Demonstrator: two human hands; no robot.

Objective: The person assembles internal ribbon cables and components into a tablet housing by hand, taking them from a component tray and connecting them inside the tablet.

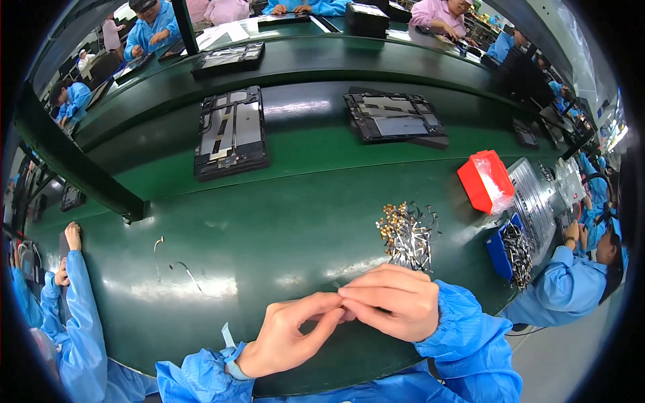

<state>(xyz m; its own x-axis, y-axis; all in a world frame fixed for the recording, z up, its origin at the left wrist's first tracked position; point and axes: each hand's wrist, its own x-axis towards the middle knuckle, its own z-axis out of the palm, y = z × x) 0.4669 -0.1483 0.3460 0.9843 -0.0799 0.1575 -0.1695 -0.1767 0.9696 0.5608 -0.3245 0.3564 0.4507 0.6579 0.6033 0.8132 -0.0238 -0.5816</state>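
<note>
Work at a green bench (282, 215). Near the front edge, the left hand (285, 337) and right hand (400, 302) meet, fingertips pinched on a small piece (338, 285) mostly hidden by the fingers. Just beyond the right hand lies a pile of small cables (408, 238); two loose cables (187, 272) lie toward the left edge. Near the right edge stand a red bin (478, 183) and a cable-filled blue bin (496, 257). Markings on the clear bag (571, 180) are too small to read.
</note>
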